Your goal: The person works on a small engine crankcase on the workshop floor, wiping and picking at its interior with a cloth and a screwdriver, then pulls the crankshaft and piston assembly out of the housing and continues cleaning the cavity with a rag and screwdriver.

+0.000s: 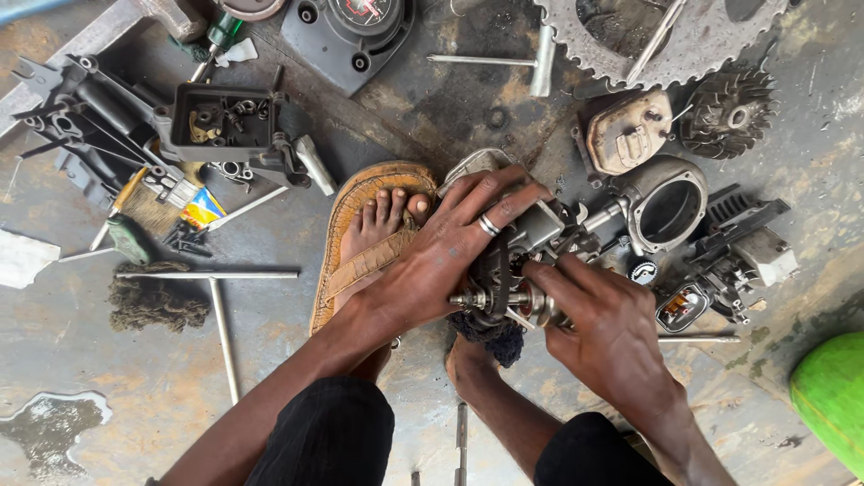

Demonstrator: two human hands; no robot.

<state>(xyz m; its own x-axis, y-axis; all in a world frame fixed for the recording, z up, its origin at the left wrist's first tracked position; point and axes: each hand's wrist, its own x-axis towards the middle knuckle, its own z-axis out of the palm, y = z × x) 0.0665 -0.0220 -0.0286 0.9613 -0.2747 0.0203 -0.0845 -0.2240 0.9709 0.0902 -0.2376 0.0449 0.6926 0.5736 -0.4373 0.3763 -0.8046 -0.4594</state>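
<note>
My left hand [445,247], a ring on one finger, presses down on a greasy small engine block [526,243] that rests on the floor between my feet. My right hand [598,315] grips the shaft end of the same engine [517,301] from the right side. A dark rag [495,340] lies under the engine. My left foot in a tan sandal [360,234] is just left of the hands.
A T-handle wrench [216,297] and a frayed rag [148,301] lie left. A black parts tray [220,117] with small bits is at upper left. A crankcase half [666,207], flywheel [729,112], sprocket [693,36] and green object [832,396] sit right.
</note>
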